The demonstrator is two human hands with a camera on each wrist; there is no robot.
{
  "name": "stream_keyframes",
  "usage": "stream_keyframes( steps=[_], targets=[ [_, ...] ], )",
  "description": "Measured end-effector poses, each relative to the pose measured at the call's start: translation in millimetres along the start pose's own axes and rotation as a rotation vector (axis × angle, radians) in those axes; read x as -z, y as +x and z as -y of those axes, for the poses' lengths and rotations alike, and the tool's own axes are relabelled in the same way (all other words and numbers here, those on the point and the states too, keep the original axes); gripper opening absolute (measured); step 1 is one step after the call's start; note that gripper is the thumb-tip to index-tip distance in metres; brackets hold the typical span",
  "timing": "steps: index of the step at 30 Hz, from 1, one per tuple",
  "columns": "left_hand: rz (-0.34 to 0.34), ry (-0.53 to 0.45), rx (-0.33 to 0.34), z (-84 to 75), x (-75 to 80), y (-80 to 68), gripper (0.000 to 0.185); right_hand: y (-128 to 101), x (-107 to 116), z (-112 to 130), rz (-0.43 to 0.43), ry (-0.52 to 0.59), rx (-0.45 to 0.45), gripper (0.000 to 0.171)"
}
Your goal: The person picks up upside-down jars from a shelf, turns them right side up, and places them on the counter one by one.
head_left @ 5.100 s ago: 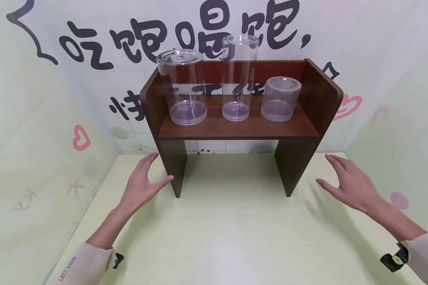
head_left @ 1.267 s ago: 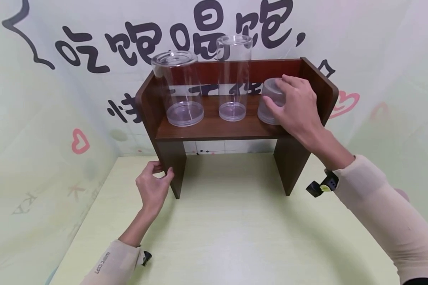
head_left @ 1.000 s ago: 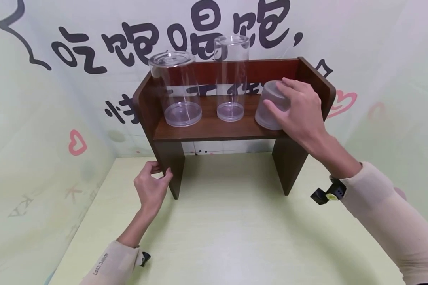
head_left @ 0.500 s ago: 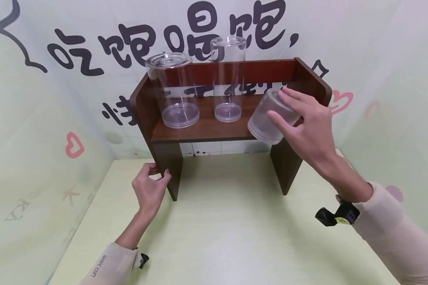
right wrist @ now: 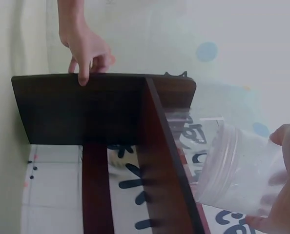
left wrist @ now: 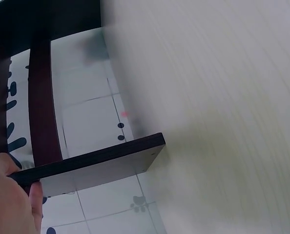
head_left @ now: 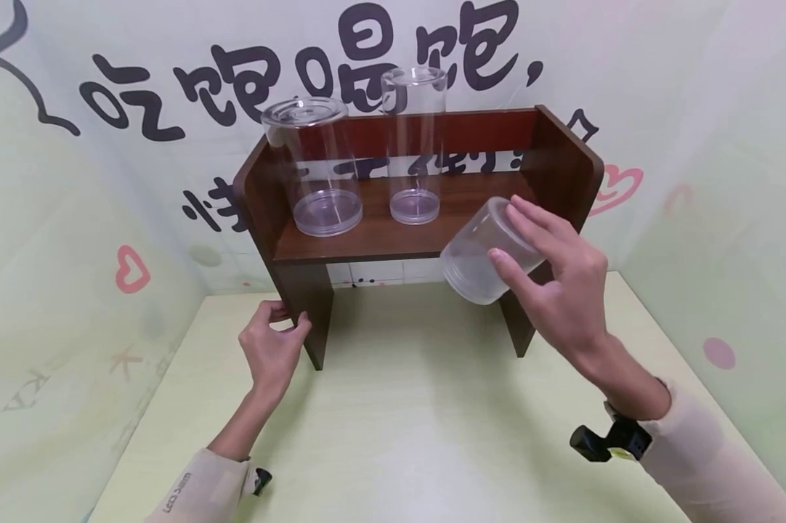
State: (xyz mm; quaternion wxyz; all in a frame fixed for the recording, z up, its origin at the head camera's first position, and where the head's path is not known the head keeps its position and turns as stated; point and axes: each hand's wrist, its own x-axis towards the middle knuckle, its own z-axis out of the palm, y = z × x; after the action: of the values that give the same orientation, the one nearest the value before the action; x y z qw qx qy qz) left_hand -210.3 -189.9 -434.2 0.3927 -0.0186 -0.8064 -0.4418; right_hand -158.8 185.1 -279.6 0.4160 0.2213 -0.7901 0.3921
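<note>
My right hand (head_left: 559,280) grips a short clear plastic jar (head_left: 481,254) round its base end. The jar is tilted, its lidded end pointing down and left, in front of the shelf's right half. In the right wrist view the jar (right wrist: 238,168) shows fingers wrapped behind it. My left hand (head_left: 272,345) pinches the left side panel of the dark brown wooden shelf (head_left: 301,305), thumb on the front edge and fingers on the outer side. On the shelf board stand a wide tall clear jar (head_left: 321,174) at left and a narrow tall clear jar (head_left: 414,152) in the middle.
The shelf stands on a pale wood-grain table (head_left: 393,421) near the back wall cloth (head_left: 171,58), which bears black lettering. Light cloth sides (head_left: 40,290) flank the table left and right. The shelf's right panel (head_left: 563,160) rises close behind the held jar.
My right hand took hold of the short jar, lifted it off the shelf, tilted it and brought it forward and down. Earlier my left hand moved in and grasped the left panel.
</note>
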Motion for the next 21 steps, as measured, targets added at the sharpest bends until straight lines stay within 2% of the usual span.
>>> stream_keyframes(
  steps=[8, 14, 17, 21],
  targets=[
    [0.018, -0.018, 0.033, -2.3, 0.2, 0.4, 0.022, -29.6, -12.2, 0.8, -0.023, 0.141, -0.062, 0.051],
    [0.027, -0.073, 0.05, -2.6, 2.0, -2.5, 0.032, -50.2, -25.4, 1.9, -0.028, 0.332, -0.105, 0.052],
    [-0.012, -0.113, 0.039, -5.2, 2.7, -6.2, 0.043, -58.7, -32.6, 1.2, -0.031, 0.405, -0.12, 0.053],
    [-0.118, -0.158, -0.024, -15.3, 2.6, -11.3, 0.049, -71.3, -41.9, -1.6, -0.03, 0.446, -0.155, 0.052]
  ],
)
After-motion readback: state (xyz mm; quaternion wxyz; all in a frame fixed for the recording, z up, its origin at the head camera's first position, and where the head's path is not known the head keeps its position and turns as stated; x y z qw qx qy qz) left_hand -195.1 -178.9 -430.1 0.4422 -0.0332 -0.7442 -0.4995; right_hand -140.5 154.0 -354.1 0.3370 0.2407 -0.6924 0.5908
